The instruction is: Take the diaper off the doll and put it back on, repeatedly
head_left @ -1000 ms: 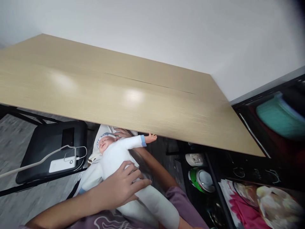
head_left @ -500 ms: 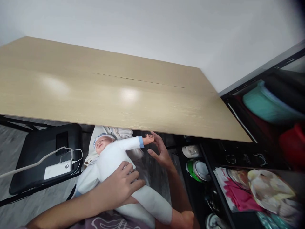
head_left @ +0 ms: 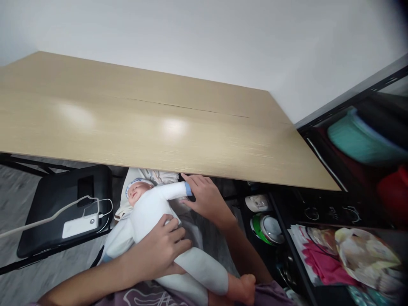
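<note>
A baby doll (head_left: 153,210) in a white suit with blue cuffs and a patterned headband lies on its back across my lap, head to the upper left. My left hand (head_left: 167,244) is wrapped round the doll's lower body at the hip. At the doll's outstretched arm, my right hand (head_left: 204,197) closes over its small hand, just past the blue cuff (head_left: 188,188). That small hand is hidden behind my fingers. One bare foot (head_left: 246,289) of the doll points to the lower right. Pale cloth (head_left: 154,175) lies beneath and behind its head.
A wooden tabletop (head_left: 159,140) spans the view above the doll. On the left, a black stool (head_left: 38,221) carries a white power bank (head_left: 80,225) with a cable. To the right stand a dark shelf with jars, a green-banded can (head_left: 266,228), pink cloth (head_left: 321,261) and a teal bowl (head_left: 363,138).
My right hand has moved left from beside the doll's hand and closed over it. My left hand keeps its hold on the doll's hip.
</note>
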Available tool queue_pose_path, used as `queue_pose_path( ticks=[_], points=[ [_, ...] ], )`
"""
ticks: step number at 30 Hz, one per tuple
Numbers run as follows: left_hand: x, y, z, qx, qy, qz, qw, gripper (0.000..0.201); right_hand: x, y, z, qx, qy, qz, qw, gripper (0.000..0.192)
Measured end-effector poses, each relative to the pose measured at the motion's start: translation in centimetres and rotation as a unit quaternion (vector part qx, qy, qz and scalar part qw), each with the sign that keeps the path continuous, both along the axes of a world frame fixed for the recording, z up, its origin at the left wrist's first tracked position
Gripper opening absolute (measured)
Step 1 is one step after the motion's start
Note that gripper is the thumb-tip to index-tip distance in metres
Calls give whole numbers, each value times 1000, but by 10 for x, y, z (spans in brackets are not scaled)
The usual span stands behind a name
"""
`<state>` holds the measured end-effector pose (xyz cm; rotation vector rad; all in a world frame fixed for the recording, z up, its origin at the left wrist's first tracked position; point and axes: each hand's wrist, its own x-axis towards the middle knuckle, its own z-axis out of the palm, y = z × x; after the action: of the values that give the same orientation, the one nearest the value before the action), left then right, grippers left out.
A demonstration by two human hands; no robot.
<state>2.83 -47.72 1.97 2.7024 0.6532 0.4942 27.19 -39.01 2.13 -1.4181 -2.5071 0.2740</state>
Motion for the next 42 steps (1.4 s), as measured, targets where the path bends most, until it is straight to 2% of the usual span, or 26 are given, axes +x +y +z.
queue_pose_path(
  ticks=[2,3,7,9,12,14,15,17,18,20,22,24,27,31,34,36,39,42],
  points=[
    [0,-1,-3,1,-6,4,1000,49,-11,1,1,-13,-28,23,999,80],
    [1,-1,-4,0,-10,5,1000,48,-17,2,0,-23,-45,33,998,76],
    [2,-3,1,-34,-50,6,998,46,-45,6,-5,-65,-112,65,989,36],
    [-2,-6,5,-57,-80,12,995,53,-58,4,-6,-48,-127,83,987,16],
    [-22,-15,-1,-49,-145,35,988,59,-72,-3,-2,14,-119,115,986,12],
    [-47,-22,-22,-8,-241,87,967,44,-77,-7,3,44,-85,134,986,13],
    [-63,-27,-38,15,-299,138,944,36,-77,-9,7,56,-59,143,986,18],
    [-96,-35,-73,39,-374,276,884,37,-76,-12,13,78,2,154,985,29],
    [-112,-39,-90,26,-388,353,851,39,-75,-13,16,87,36,156,983,33],
    [-140,-47,-116,-67,-352,456,815,47,-72,-16,21,101,101,157,977,40],
    [-156,-53,-126,-196,-298,478,803,62,-67,-19,27,105,147,146,973,43],
    [-160,-52,-118,-300,-252,445,805,78,-60,-23,34,91,163,116,976,45],
    [-148,-36,-84,-345,-205,406,821,91,-42,-28,46,56,145,48,987,50],
    [-135,0,-32,-283,-193,414,843,76,-8,-39,62,75,123,-33,989,58],
    [-134,27,-2,-206,-175,383,883,73,15,-44,68,122,117,-101,980,53],
    [-133,49,12,-171,-142,352,909,71,25,-41,67,141,107,-145,973,42],
    [-123,88,26,-160,-88,310,933,68,36,-26,55,139,85,-198,967,26],
    [-109,125,34,-163,-59,267,948,64,46,-6,36,105,64,-226,966,29]
  ],
)
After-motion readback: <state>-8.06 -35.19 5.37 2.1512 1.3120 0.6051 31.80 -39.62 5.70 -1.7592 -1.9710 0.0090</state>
